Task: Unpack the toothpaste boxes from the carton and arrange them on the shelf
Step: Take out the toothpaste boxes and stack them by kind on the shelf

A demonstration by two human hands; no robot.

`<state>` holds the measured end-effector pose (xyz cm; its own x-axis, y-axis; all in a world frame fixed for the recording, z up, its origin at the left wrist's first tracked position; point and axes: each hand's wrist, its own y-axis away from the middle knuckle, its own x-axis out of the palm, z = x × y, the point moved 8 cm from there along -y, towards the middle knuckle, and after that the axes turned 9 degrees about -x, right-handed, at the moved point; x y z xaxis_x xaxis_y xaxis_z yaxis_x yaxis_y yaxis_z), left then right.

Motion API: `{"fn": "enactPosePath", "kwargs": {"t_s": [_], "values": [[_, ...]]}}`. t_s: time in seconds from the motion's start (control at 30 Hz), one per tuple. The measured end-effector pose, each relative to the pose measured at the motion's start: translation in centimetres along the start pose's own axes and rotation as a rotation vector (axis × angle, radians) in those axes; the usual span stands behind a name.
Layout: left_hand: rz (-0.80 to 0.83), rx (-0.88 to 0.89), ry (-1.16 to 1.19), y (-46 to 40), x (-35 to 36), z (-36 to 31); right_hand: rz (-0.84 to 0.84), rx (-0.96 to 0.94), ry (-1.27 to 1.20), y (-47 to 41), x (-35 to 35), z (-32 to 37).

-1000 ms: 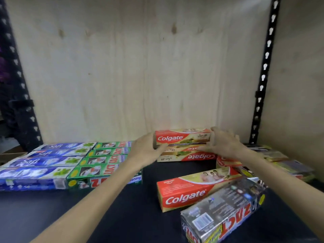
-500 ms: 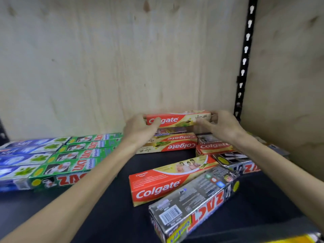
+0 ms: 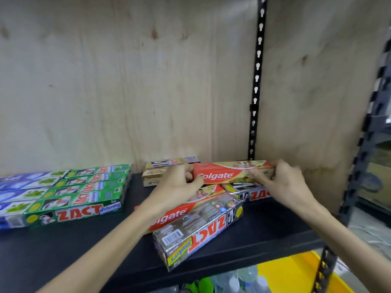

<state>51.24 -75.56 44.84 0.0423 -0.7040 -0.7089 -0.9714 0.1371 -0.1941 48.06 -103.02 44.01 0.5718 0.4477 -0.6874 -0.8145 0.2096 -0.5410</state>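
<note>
Shelf (image 3: pixel 63 250): black board w/ plywood back, still only partly filled. Far to the L of the grip, green ZACT Whitening boxes (image 3: pixel 84 195) and blue boxes (image 3: pixel 19 193) lie in neat rows, flat, touching.

Below and nearer than the grip: loose pile. Silver ZACT Smokers box (image 3: pixel 196 227) lies skewed at the front edge, a second Colgate box (image 3: pixel 186 206) partly under it and under the L forearm. Behind-L of the grip, beige boxes (image 3: pixel 154 176) sit against the back wall. Directly under the grip, another silver ZACT box (image 3: pixel 254 194).

Held item: red Colgate box (image 3: pixel 230 173), long axis level, logo facing camera. Left hand (image 3: pixel 179 185) pinches its L end, fingers curled round; right hand (image 3: pixel 283 180) grips the R end likewise. Both grips narrow, closed on the box.

Change vs 1.0 s ago: box was over the beige stack at centre; it has shifted R, now near the upright post (image 3: pixel 256 81), above the silver ZACT box.

Reading: likely starting a Colgate stack at the R end. Pile in front remains to sort; carton not in view.
</note>
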Motion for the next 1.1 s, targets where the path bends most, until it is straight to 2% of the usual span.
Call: {"fn": "enactPosePath", "kwargs": {"t_s": [0.3,0.47,0.57,0.67,0.77,0.93,1.0,1.1], "values": [[0.034,-0.010,-0.011,2.3,0.8,0.3,-0.077,-0.007,0.122,3.5,-2.4,0.2],[0.062,-0.003,-0.030,3.1,0.0,0.4,-0.025,0.020,0.136,3.5,-2.5,-0.1],[0.024,-0.009,-0.047,2.7,-1.6,1.3,-0.045,0.019,0.217,3.3,-3.1,0.4],[-0.051,-0.074,-0.051,1.1,-4.2,3.7,-0.095,-0.060,0.262,2.4,-3.8,2.4],[-0.140,-0.155,-0.139,-1.1,-7.0,7.2,0.009,-0.141,0.142,-0.5,-1.5,4.5],[-0.211,-0.184,-0.341,-5.2,-11.0,10.8,0.298,-0.279,-0.030,-6.3,5.0,9.4],[-0.190,-0.185,-0.400,-7.1,-11.8,11.7,0.424,-0.280,-0.073,-8.5,8.1,11.0],[-0.140,-0.155,-0.404,-9.5,-12.3,12.7,0.512,-0.329,-0.042,-11.6,12.2,12.1]]}}
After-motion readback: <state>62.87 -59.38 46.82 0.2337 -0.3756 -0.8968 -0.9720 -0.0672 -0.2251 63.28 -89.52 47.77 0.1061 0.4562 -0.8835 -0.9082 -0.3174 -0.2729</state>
